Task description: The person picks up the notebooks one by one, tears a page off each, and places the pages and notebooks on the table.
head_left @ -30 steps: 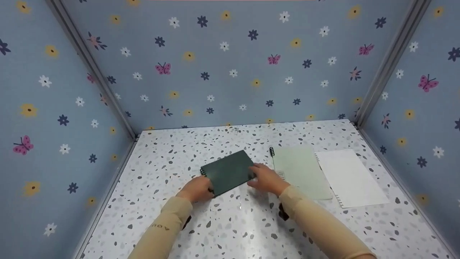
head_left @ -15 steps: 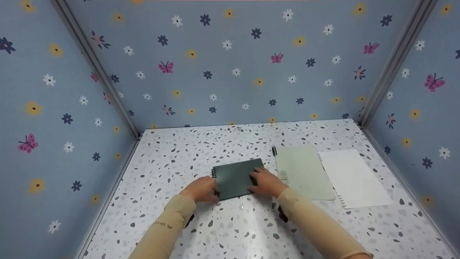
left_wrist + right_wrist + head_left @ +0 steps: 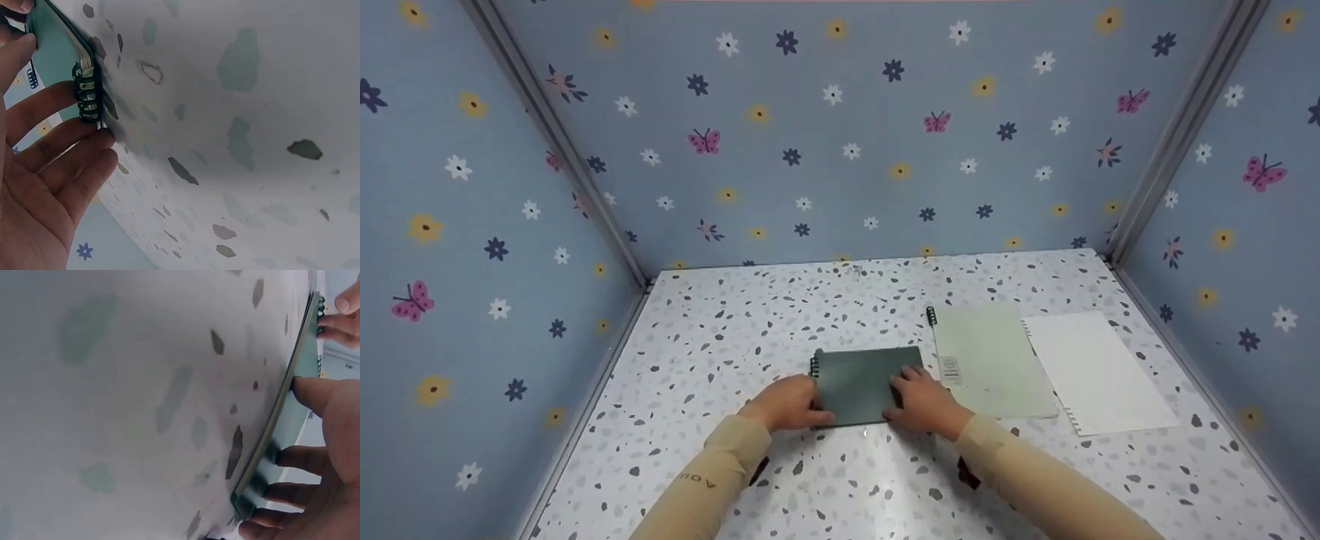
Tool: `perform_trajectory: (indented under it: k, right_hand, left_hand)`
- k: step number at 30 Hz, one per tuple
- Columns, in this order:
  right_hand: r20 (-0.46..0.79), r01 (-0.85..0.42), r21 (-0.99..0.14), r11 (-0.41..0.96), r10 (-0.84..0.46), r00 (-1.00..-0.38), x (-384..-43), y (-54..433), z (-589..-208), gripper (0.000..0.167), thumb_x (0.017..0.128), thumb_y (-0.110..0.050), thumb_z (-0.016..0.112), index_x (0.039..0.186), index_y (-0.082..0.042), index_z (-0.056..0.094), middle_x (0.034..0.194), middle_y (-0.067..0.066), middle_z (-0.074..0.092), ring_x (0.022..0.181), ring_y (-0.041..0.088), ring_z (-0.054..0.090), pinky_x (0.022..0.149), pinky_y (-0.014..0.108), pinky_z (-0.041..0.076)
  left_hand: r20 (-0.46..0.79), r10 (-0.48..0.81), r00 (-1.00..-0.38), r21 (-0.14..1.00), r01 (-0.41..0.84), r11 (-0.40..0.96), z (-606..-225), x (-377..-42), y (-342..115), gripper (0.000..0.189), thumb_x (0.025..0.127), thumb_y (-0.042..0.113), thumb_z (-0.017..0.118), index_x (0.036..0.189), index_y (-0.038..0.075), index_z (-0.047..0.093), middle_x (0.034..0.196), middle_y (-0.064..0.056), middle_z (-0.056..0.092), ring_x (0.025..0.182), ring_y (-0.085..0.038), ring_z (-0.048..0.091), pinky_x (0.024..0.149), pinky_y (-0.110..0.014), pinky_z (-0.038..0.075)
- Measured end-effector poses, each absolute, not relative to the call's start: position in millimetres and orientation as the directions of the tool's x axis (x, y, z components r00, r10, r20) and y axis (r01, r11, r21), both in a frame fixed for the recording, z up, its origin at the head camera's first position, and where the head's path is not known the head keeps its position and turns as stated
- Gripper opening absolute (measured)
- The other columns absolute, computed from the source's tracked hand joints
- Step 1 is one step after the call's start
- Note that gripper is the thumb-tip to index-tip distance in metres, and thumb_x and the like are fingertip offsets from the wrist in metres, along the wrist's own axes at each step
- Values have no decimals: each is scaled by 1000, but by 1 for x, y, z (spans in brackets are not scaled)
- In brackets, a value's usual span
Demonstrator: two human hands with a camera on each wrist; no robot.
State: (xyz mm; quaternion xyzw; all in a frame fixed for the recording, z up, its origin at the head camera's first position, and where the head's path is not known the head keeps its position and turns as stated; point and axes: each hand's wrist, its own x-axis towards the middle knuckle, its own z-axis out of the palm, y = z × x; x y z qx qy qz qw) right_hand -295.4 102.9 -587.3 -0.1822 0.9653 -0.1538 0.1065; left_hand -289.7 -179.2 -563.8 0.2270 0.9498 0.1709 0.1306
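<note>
A dark green spiral notebook (image 3: 855,386) lies closed on the speckled table, its coil at the left end. My left hand (image 3: 785,403) is at that end, thumb over the near left corner. In the left wrist view its loosely extended fingers (image 3: 56,140) touch or lie beside the black coil (image 3: 87,93). At the notebook's right end is my right hand (image 3: 926,401). The right wrist view has its thumb (image 3: 312,391) at the near edge and its spread fingertips on the cover and right end.
A pale green spiral notebook (image 3: 994,360) with a label lies to the right, and a white sheet (image 3: 1099,371) with a torn-hole edge lies beyond it. Flower-patterned panels (image 3: 840,135) stand behind and on both sides of the table (image 3: 720,322).
The dark green notebook has turned from a slant to nearly straight and shifted right and toward me. Both hands moved with it. The pale notebook and the sheet stayed put.
</note>
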Motion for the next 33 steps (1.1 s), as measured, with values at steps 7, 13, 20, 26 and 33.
perform_trajectory:
  k: [7,13,20,26,33]
  right_hand:
    - [-128,-375,-307,875,-428,-895,-311,112,-574,70,98,-42,81,150,0,61,161,26,53,151,46,49,124,57,45]
    - [-156,-371,-289,883,-425,-891,-335,122,-576,81,100,-47,77,158,2,52,168,25,46,158,43,43,131,54,37]
    - [-225,-359,-256,897,-417,-881,-353,126,-575,86,100,-51,75,161,2,47,171,24,42,159,41,41,132,53,36]
    - [-262,-317,-254,914,-381,-887,-360,122,-570,90,93,-53,83,158,1,52,164,22,51,150,39,52,126,52,44]
    - [-212,-341,-182,922,-375,-902,-365,118,-568,87,79,-58,94,141,-3,67,135,17,64,122,34,60,110,54,55]
  left_hand:
    - [-56,425,-903,250,399,882,-569,-301,-166,49,106,41,71,137,3,68,135,-20,66,121,-35,67,104,-52,58]
    - [-181,355,-917,183,323,928,-577,-315,-149,88,106,60,62,164,-2,42,175,-28,32,164,-42,32,133,-51,34]
    - [-251,336,-908,119,316,941,-574,-317,-130,118,94,77,67,167,-9,31,176,-32,25,167,-43,23,136,-48,29]
    - [-231,344,-910,25,347,937,-579,-314,-126,120,93,81,65,165,-10,33,174,-33,30,165,-45,27,136,-48,29]
    - [-234,346,-908,44,346,937,-587,-314,-127,121,92,80,67,165,-10,33,174,-34,28,166,-46,25,135,-49,29]
